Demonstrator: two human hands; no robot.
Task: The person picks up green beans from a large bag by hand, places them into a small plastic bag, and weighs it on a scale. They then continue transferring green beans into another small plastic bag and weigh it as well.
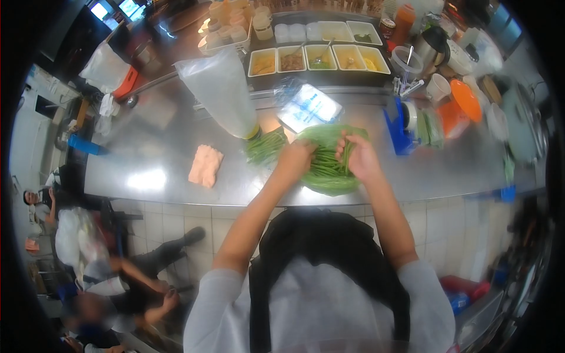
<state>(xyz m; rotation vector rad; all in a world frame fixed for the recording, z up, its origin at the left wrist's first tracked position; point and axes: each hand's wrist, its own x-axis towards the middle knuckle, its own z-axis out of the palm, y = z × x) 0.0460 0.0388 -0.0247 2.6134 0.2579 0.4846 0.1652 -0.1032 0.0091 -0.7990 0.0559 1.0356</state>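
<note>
Long green beans (331, 165) lie in an opened green plastic bag (332, 187) near the table's front edge. My left hand (296, 157) is closed at the left side of the bag, its fingertips pinched on green beans. At the right side of the bag, my right hand (360, 157) has its fingers curled in over the beans; what they grip, if anything, is too small to tell. A separate pile of green beans (266, 147) rests to the left of my left hand. Just behind the bag lies a white and blue plastic packet (312, 109).
A tall clear plastic bag (218, 91) stands behind the bean pile. A pink cloth (206, 166) lies to the left. Food tubs (320, 57) line the back; a blue holder (398, 126) stands right. Another person (147, 294) sits at lower left.
</note>
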